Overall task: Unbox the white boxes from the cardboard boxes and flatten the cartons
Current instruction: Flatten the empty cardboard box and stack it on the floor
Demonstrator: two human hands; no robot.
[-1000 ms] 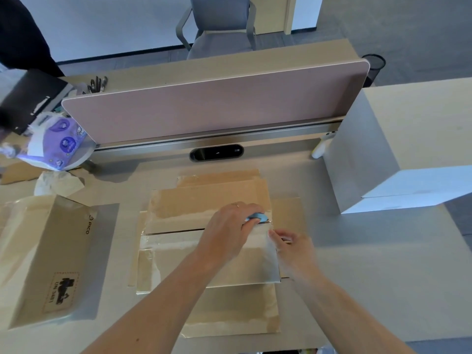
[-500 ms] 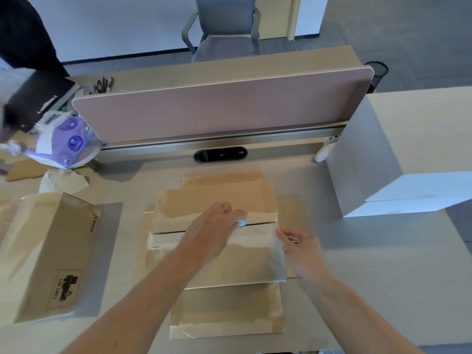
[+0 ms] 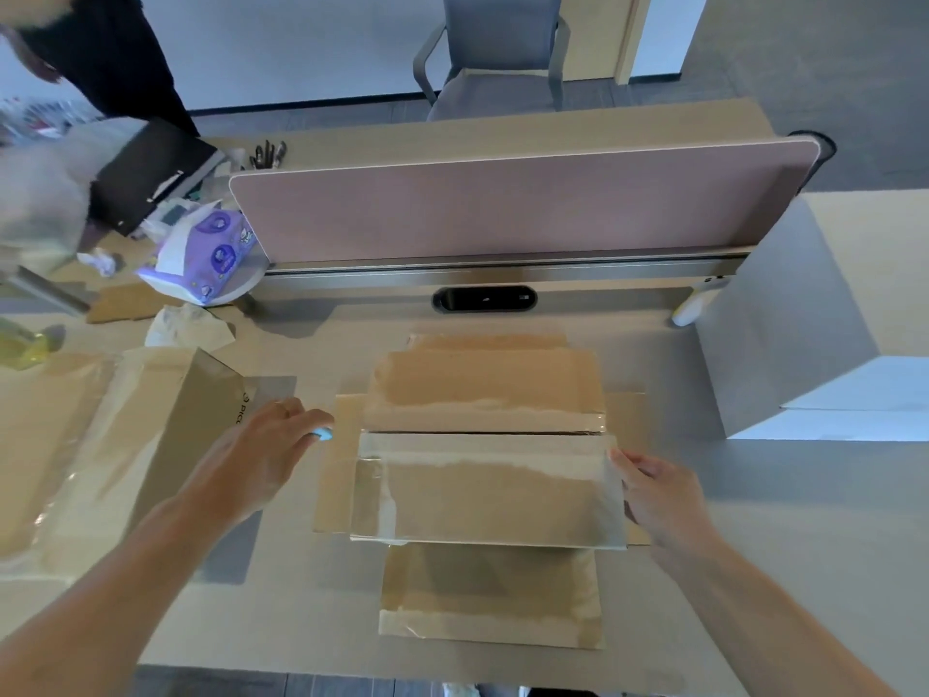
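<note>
Hazard 1: the left hand (image 3: 256,460) has its fingers curled round a small light-blue tool (image 3: 321,435), probably a cutter, held just beside the left end of the cardboard carton (image 3: 487,490). Whether a blade is exposed cannot be told. Lifting a flap with the tool in that hand could nick the cardboard or a finger. Hazard 2: the glossy tape folds over both ends of the carton. If any of it is uncut, pulling the near flap (image 3: 482,500) could tear the flap or drag the carton. Hazard 3: the carton stands on loose flat cardboard sheets (image 3: 487,596), so a one-sided pull may slide it across the desk (image 3: 754,520). Hazard 4: a further, deeper cut could score whatever lies inside, since the contents are not visible. The right hand (image 3: 658,490) lays nearly straight fingers against the right edge of the near flap and shows no closed grip. The carton sits at the centre of the desk between the 2 hands. It is brown, with 2 top flaps meeting at a dark seam (image 3: 482,433) that runs from left to right. The tape along that seam appears slit. Wide clear tape covers both flaps and reflects the light. 1 large white box (image 3: 804,319) stands on the desk to the right, well apart. A second carton (image 3: 125,445) lies to the left.
</note>
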